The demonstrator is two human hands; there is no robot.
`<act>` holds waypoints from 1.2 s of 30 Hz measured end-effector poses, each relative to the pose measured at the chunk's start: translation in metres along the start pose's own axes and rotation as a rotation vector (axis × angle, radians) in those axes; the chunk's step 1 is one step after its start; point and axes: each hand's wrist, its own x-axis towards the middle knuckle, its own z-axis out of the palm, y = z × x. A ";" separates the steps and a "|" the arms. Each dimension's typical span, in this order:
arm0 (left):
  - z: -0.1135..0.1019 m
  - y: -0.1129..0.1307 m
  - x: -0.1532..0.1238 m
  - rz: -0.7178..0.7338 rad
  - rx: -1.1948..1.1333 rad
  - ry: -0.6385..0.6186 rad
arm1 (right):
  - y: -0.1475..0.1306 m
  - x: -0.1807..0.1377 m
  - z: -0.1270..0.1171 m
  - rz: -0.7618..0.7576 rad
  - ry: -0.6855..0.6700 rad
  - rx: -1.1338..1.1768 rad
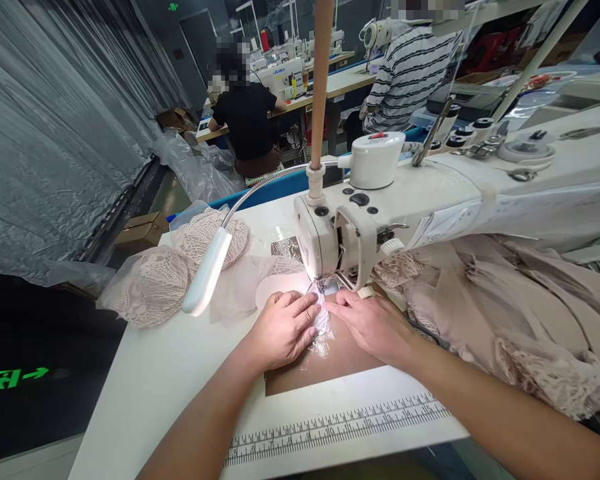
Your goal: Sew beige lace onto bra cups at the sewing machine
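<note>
My left hand [286, 328] lies on the sewing machine's work surface, fingers stretched forward and their tips pressing the edge of a small white lace piece [323, 322]. From the other side my right hand [375, 327] reaches in, one finger extended to the lace near the presser foot [321, 285]; its other fingers are bent and partly hidden. The lace lies just in front of the needle area of the white sewing machine [313, 233], under bright light. Behind my left fingers rests a smooth pale pink cup-shaped piece [273, 285], with sheer mesh next to it.
Lace cups [153, 287] lie at the left of the white table [170, 380]. A lamp [209, 270] on a bent neck hangs over them. Beige mesh and lace garments [460, 287] pile up at right. A ruler strip [330, 430] runs along the front edge. Two people sit farther back.
</note>
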 end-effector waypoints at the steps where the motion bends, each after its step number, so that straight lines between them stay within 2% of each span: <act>1: 0.000 -0.001 -0.001 0.013 -0.012 0.002 | 0.001 -0.001 0.000 -0.029 0.000 0.025; 12: -0.005 -0.001 -0.004 0.090 -0.117 -0.015 | 0.008 -0.010 -0.001 -0.182 -0.061 0.178; 22: -0.007 0.000 -0.005 0.091 -0.105 -0.043 | 0.008 -0.011 -0.004 -0.247 -0.027 0.173; 36: -0.007 -0.001 -0.006 0.097 -0.126 -0.083 | 0.010 -0.012 -0.004 -0.184 -0.001 0.267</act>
